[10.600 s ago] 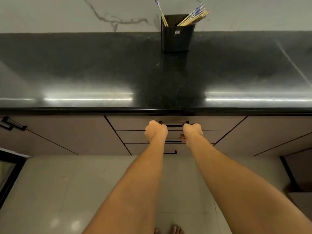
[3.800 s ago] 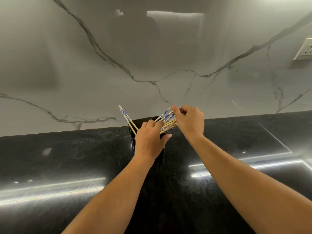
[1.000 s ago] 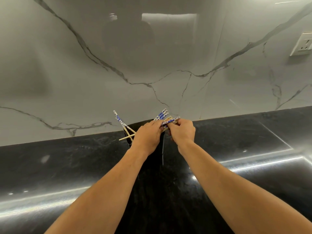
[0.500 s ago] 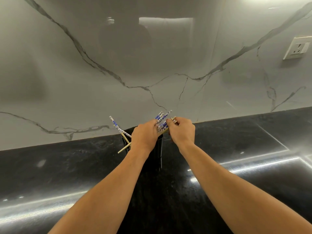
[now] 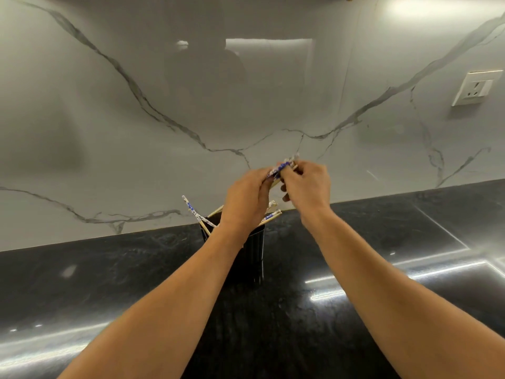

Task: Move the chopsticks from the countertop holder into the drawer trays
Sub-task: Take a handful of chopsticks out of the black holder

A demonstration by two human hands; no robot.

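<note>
Black holder [image 5: 255, 250] stands on the dark countertop [image 5: 109, 274] with loose chopsticks [image 5: 191, 212] leaning out; above it the left hand [image 5: 246, 198] and right hand [image 5: 307, 187] together pinch a blue-patterned chopstick bundle [image 5: 282, 167].

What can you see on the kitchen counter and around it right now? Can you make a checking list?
Surface: black countertop, glossy, with light streaks.
Job's things: black holder upright by the wall; some chopsticks left in holder; a held bunch of chopsticks raised above it; drawer not in view.
Clutter: nothing seen.
Grippers: left hand and right hand both closed on the held bunch.
Cables: nothing seen.
Surroundings: marble-look wall; wall socket at right.
</note>
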